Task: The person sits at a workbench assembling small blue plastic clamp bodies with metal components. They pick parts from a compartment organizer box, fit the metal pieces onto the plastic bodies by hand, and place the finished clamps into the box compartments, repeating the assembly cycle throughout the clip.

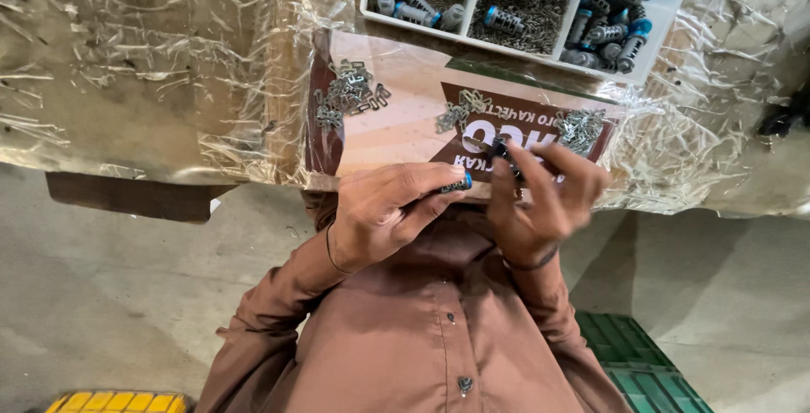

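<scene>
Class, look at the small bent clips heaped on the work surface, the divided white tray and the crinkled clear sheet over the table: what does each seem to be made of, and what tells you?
Small bent grey clips: probably metal, with a dull silvery glint. Divided white tray: likely plastic, with smooth, thin, matte walls. Crinkled clear sheet: plastic film, transparent, wrinkled and glossy.

A single head-worn camera looked steeply down past the person's brown shirt front at lower centre. It sat close above both hands at mid-frame, facing the plastic-covered workbench [152, 67] that filled the upper frame.
</scene>
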